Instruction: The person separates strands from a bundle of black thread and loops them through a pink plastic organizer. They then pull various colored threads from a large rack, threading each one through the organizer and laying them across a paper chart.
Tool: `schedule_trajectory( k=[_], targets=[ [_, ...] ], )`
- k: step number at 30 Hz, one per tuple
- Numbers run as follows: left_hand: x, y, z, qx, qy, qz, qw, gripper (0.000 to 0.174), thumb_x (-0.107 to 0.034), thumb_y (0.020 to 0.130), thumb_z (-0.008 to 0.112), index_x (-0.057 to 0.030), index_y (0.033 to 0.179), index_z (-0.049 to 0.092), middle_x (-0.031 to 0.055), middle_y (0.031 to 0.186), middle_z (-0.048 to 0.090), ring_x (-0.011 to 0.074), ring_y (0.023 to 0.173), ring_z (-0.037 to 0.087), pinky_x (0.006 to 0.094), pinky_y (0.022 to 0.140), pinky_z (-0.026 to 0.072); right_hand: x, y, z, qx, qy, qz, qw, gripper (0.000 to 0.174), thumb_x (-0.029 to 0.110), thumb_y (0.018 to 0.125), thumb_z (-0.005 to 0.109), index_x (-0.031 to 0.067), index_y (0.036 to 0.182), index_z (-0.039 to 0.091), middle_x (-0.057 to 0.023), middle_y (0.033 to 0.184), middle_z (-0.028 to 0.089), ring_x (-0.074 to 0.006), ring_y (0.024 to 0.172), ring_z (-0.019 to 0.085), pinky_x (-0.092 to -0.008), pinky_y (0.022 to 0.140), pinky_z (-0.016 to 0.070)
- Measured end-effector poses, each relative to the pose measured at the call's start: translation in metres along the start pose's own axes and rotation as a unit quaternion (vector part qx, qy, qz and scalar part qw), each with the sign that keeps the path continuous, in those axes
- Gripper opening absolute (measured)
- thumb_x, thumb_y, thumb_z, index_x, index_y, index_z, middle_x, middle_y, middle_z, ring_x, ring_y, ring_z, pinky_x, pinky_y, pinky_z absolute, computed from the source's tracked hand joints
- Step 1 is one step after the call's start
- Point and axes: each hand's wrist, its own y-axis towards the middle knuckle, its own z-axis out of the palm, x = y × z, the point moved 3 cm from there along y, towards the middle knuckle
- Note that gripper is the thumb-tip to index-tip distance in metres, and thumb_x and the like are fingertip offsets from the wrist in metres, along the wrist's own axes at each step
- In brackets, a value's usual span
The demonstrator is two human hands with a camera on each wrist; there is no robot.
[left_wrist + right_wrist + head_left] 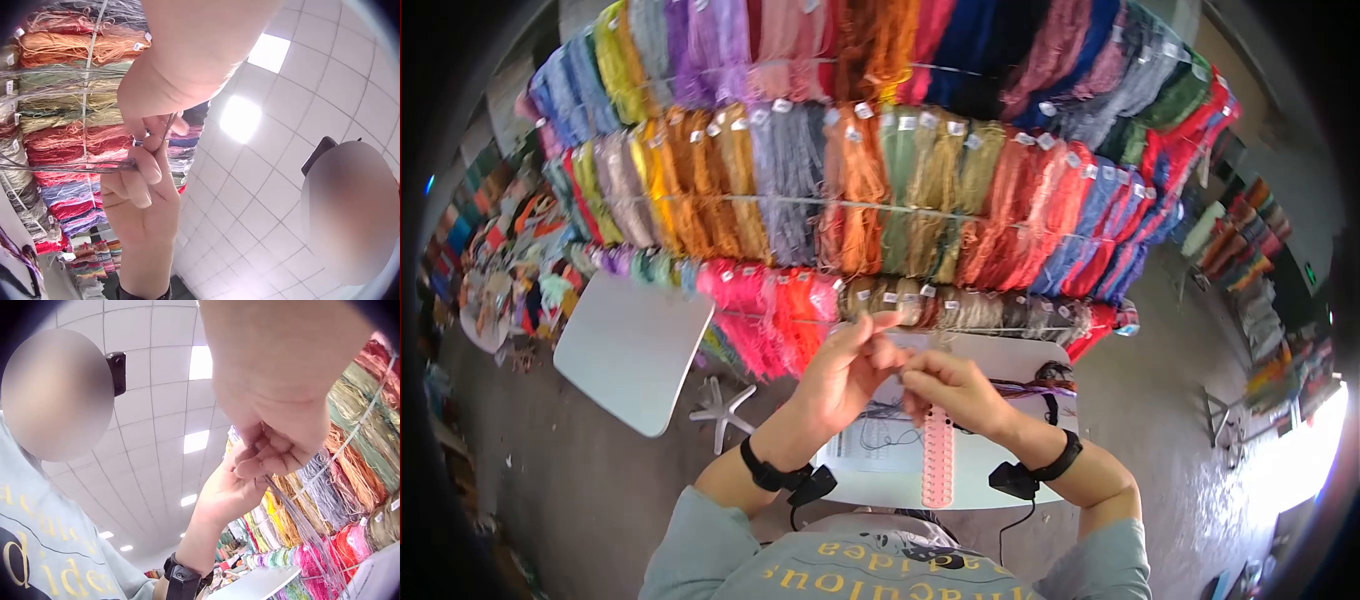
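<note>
Both hands meet over the near table, fingertips close together on a bundle of fine grey thread (62,167). My left hand (840,380) is raised with its palm partly showing and pinches the strands. Opposite it, my right hand (962,392) has its fingers curled around the same thread. In the right wrist view, the grey strands (306,522) hang away below the fingers. The exact crossing of the strands between the fingertips is hidden by the fingers. Below the hands, a pink strip with rows of holes (937,465) lies on the white table (990,480).
A printed sheet (860,450) with loose dark thread over it lies left of the strip. More dark and purple thread (1052,378) rests at the table's right side. Tall racks of coloured skeins (860,220) stand ahead. Another white table (635,350) is at left, beside a chair base (722,408).
</note>
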Motion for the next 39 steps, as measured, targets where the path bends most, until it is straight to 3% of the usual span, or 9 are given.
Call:
schedule_trajectory(
  k=[3, 5, 8, 12, 21, 23, 32, 37, 39],
  targets=[
    [-0.007, 0.001, -0.008, -0.023, 0.009, 0.015, 1.000, 0.031, -0.036, 0.098, 0.046, -0.0117, 0.113, 0.059, -0.0060, 0.057, 0.034, 0.0096, 0.062, 0.044, 0.0298, 0.079, 0.0442, -0.013, 0.007, -0.022, 0.014, -0.089, -0.049, 0.995, 0.022, 0.014, 0.094, 0.055, -0.0015, 0.110, 0.055, -0.0075, 0.095, 0.061, -0.0149, 0.071, 0.065, -0.0277, 0.068, 0.0534],
    [-0.013, 0.000, -0.014, 0.017, -0.079, 0.022, 0.996, 0.032, -0.037, 0.099, 0.041, -0.0120, 0.113, 0.057, -0.0071, 0.053, 0.029, 0.0053, 0.049, 0.032, 0.0227, 0.057, 0.0373, -0.008, 0.021, -0.067, -0.111, -0.185, -0.101, 0.971, 0.023, 0.015, 0.090, 0.059, -0.0004, 0.106, 0.058, -0.0061, 0.091, 0.064, -0.0134, 0.068, 0.066, -0.0250, 0.059, 0.0505],
    [-0.017, -0.005, -0.020, 0.048, -0.079, -0.007, 0.996, 0.038, -0.040, 0.100, 0.037, -0.0121, 0.120, 0.053, -0.0047, 0.052, 0.030, 0.0055, 0.046, 0.026, 0.0216, 0.049, 0.0277, 0.003, 0.041, -0.165, -0.343, -0.102, -0.147, 0.922, 0.021, 0.017, 0.089, 0.060, 0.0023, 0.104, 0.060, -0.0045, 0.082, 0.063, -0.0129, 0.061, 0.063, -0.0227, 0.051, 0.0445],
    [-0.016, -0.012, -0.014, 0.013, -0.099, -0.039, 0.994, 0.043, -0.041, 0.101, 0.031, -0.0119, 0.127, 0.049, -0.0042, 0.053, 0.031, 0.0056, 0.043, 0.024, 0.0204, 0.045, 0.0245, 0.009, 0.051, -0.276, -0.503, -0.067, -0.196, 0.839, 0.017, 0.012, 0.086, 0.062, 0.0014, 0.100, 0.061, -0.0053, 0.083, 0.063, -0.0144, 0.057, 0.064, -0.0244, 0.047, 0.0434],
    [-0.013, -0.016, -0.019, 0.010, -0.050, -0.033, 0.998, 0.042, -0.040, 0.102, 0.031, -0.0099, 0.116, 0.056, -0.0062, 0.051, 0.032, 0.0038, 0.039, 0.022, 0.0206, 0.042, 0.0223, -0.010, 0.074, -0.317, -0.534, -0.260, -0.171, 0.787, 0.019, 0.010, 0.081, 0.060, -0.0031, 0.095, 0.061, -0.0121, 0.082, 0.066, -0.0184, 0.058, 0.066, -0.0292, 0.052, 0.0503],
    [-0.013, -0.019, -0.020, 0.011, -0.048, -0.031, 0.998, 0.041, -0.039, 0.102, 0.031, -0.0098, 0.114, 0.057, -0.0063, 0.051, 0.032, 0.0037, 0.039, 0.022, 0.0206, 0.042, 0.0222, -0.030, 0.075, -0.331, -0.433, -0.295, -0.016, 0.852, 0.015, 0.012, 0.082, 0.061, 0.0012, 0.093, 0.062, -0.0064, 0.071, 0.063, -0.0158, 0.055, 0.064, -0.0252, 0.041, 0.0427],
    [-0.004, -0.018, -0.023, -0.018, -0.037, -0.048, 0.998, 0.036, -0.032, 0.102, 0.031, -0.0084, 0.110, 0.057, -0.0053, 0.053, 0.032, 0.0040, 0.040, 0.022, 0.0209, 0.043, 0.0226, -0.140, 0.044, -0.348, -0.342, -0.231, 0.072, 0.908, 0.015, 0.007, 0.075, 0.063, 0.0005, 0.088, 0.064, -0.0067, 0.066, 0.063, -0.0173, 0.053, 0.064, -0.0277, 0.040, 0.0422],
    [0.008, -0.012, -0.023, -0.011, -0.039, -0.078, 0.996, 0.030, -0.028, 0.101, 0.035, -0.0081, 0.105, 0.057, -0.0045, 0.053, 0.032, 0.0048, 0.041, 0.024, 0.0222, 0.045, 0.0232, -0.179, 0.027, -0.366, -0.378, -0.340, 0.062, 0.859, 0.015, 0.010, 0.073, 0.062, 0.0053, 0.087, 0.067, -0.0134, 0.075, 0.067, -0.0232, 0.059, 0.067, -0.0349, 0.057, 0.0527],
    [0.011, -0.011, -0.025, -0.007, -0.040, -0.085, 0.996, 0.029, -0.028, 0.101, 0.036, -0.0083, 0.105, 0.057, -0.0045, 0.053, 0.032, 0.0050, 0.041, 0.025, 0.0225, 0.045, 0.0231, -0.183, 0.010, -0.370, -0.467, -0.458, 0.136, 0.744, 0.014, 0.016, 0.077, 0.059, 0.0080, 0.085, 0.068, -0.0113, 0.075, 0.068, -0.0230, 0.061, 0.068, -0.0374, 0.062, 0.0520]
  ],
)
